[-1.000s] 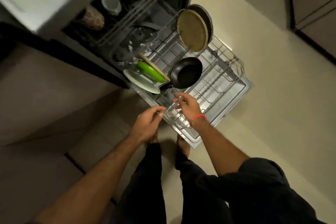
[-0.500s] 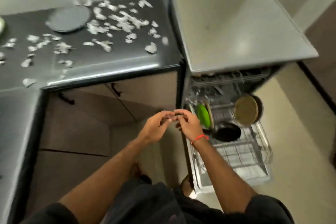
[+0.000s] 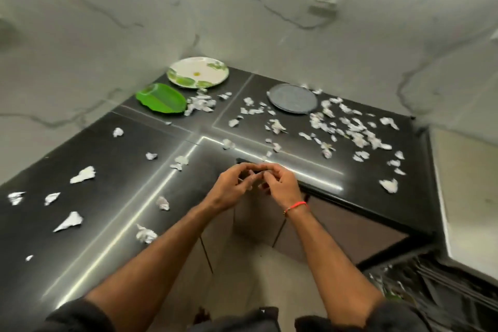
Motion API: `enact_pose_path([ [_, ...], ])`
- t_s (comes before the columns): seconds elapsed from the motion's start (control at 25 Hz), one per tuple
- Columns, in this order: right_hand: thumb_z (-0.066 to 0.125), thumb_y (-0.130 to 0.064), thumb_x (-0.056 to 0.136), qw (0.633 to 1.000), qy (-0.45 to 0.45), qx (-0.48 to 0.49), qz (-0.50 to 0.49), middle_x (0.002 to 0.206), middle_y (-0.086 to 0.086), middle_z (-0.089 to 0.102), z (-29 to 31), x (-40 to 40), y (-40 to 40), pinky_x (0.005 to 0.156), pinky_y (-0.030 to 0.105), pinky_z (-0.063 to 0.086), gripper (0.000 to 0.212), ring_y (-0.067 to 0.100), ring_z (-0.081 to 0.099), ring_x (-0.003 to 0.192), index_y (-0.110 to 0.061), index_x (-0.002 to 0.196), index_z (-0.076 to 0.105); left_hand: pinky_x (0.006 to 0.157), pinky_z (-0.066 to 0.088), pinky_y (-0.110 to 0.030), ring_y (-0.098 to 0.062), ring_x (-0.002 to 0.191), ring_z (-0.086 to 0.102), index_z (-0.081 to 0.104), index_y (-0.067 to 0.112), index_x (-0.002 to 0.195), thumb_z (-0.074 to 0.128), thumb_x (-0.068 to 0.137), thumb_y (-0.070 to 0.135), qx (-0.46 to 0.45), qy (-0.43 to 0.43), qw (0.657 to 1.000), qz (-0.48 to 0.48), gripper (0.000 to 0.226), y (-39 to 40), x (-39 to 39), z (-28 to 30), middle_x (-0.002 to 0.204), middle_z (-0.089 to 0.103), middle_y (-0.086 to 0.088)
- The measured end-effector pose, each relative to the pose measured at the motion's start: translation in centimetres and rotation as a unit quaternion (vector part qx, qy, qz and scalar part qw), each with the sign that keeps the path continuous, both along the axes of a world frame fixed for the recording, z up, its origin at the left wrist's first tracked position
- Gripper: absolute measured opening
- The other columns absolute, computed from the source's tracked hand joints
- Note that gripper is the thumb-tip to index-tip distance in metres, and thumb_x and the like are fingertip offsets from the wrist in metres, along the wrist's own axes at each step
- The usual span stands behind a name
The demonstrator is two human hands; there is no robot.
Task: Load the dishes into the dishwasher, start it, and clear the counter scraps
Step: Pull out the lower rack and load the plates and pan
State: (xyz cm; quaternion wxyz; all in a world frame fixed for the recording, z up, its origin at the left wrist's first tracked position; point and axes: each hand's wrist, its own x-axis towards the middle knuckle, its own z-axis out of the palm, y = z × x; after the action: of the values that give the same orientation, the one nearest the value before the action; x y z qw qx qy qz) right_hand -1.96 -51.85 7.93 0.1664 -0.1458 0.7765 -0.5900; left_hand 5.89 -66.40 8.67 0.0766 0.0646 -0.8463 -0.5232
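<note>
While fingertips touch, both hands [image 3: 258, 183] above scrap-strewn counter [image 3: 113, 170].

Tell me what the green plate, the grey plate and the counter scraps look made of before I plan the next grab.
Green plate: likely plastic, bright uniform colour with a soft sheen. Grey plate: matte, even dark grey; could be plastic, melamine or coated metal, cannot tell. Scraps: torn, crumpled white paper or tissue, with ragged edges and creases.
</note>
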Motion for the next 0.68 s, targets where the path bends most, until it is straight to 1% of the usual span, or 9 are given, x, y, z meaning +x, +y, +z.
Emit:
enact_pose_path([
  [0.08,0.049,0.001,0.097,0.999,-0.002,-0.011,0.034,0.091,0.011,0.074,1.4,-0.5,-5.4,0.054,0.017,0.048,0.027,0.007,0.065,0.058,-0.011,0.109,0.069,0.082,0.060,-0.042,-0.019,0.082,0.072,0.068,0.022,0.120,0.065,0.096,0.023,0.010,0.003,0.999,0.048,0.024,-5.1,0.0,0.8,0.102,0.069,0.001],
  [0.16,0.049,0.003,0.097,0.998,-0.004,-0.021,0.061,0.093,0.008,0.072,2.3,-1.0,-9.7,0.055,0.015,0.049,0.026,0.002,0.066,0.063,-0.007,0.111,0.068,0.081,0.060,-0.043,-0.017,0.082,0.073,0.067,0.023,0.122,0.064,0.096,0.026,0.018,-0.004,0.997,0.075,0.026,-9.4,0.0,1.0,0.106,0.069,0.000],
  [0.2,0.050,0.003,0.097,0.997,-0.006,-0.023,0.071,0.096,0.007,0.073,2.3,-1.3,-11.5,0.058,0.016,0.050,0.026,0.004,0.068,0.069,-0.007,0.111,0.068,0.080,0.061,-0.040,-0.017,0.084,0.073,0.066,0.022,0.122,0.063,0.097,0.025,0.025,-0.006,0.996,0.086,0.025,-11.0,0.1,1.1,0.108,0.069,0.000],
  [0.28,0.053,-0.002,0.097,0.996,-0.002,-0.015,0.086,0.101,0.005,0.074,1.7,-2.1,-14.3,0.065,0.022,0.053,0.025,0.012,0.070,0.080,-0.014,0.110,0.070,0.074,0.058,-0.026,-0.017,0.090,0.071,0.066,0.018,0.122,0.060,0.100,0.018,0.043,-0.006,0.992,0.119,0.023,-13.2,-0.1,1.3,0.111,0.068,-0.001],
  [0.32,0.054,-0.005,0.096,0.996,-0.002,-0.008,0.092,0.100,0.003,0.075,1.4,-2.6,-15.5,0.066,0.025,0.053,0.025,0.014,0.070,0.079,-0.019,0.109,0.070,0.070,0.054,-0.018,-0.018,0.090,0.070,0.066,0.016,0.122,0.058,0.101,0.014,0.054,-0.007,0.989,0.135,0.023,-14.0,-0.3,1.1,0.112,0.068,-0.001],
  [0.4,0.054,-0.008,0.097,0.994,-0.013,-0.001,0.104,0.098,0.001,0.075,0.7,-4.1,-17.9,0.064,0.030,0.055,0.024,0.015,0.069,0.073,-0.022,0.110,0.069,0.063,0.049,-0.011,-0.018,0.094,0.067,0.064,0.011,0.124,0.052,0.102,0.006,0.081,-0.010,0.982,0.172,0.026,-15.7,-0.9,0.9,0.118,0.066,-0.003],
  [0.52,0.053,-0.009,0.098,0.994,-0.054,-0.006,0.096,0.095,0.004,0.074,0.2,-7.1,-21.9,0.062,0.031,0.055,0.020,0.018,0.068,0.070,-0.017,0.110,0.067,0.061,0.049,-0.014,-0.018,0.096,0.067,0.063,0.015,0.126,0.050,0.103,0.006,0.103,-0.015,0.970,0.221,0.028,-18.5,-2.5,-0.4,0.128,0.063,-0.001],
  [0.6,0.054,-0.009,0.098,0.992,-0.082,-0.008,0.098,0.091,0.007,0.072,-0.7,-10.1,-25.9,0.053,0.028,0.053,0.015,0.018,0.065,0.063,-0.013,0.106,0.066,0.061,0.049,-0.013,-0.016,0.093,0.067,0.062,0.015,0.128,0.050,0.103,0.007,0.105,-0.022,0.959,0.261,0.029,-20.6,-3.8,-0.9,0.130,0.061,0.000],
  [0.68,0.054,-0.009,0.098,0.989,-0.100,0.006,0.108,0.088,0.010,0.069,-1.9,-13.3,-30.2,0.045,0.026,0.050,0.014,0.017,0.062,0.056,-0.008,0.108,0.064,0.062,0.048,-0.009,-0.017,0.100,0.065,0.062,0.013,0.129,0.049,0.103,0.006,0.102,-0.038,0.947,0.301,0.030,-22.5,-5.0,-1.0,0.130,0.058,0.001],
])
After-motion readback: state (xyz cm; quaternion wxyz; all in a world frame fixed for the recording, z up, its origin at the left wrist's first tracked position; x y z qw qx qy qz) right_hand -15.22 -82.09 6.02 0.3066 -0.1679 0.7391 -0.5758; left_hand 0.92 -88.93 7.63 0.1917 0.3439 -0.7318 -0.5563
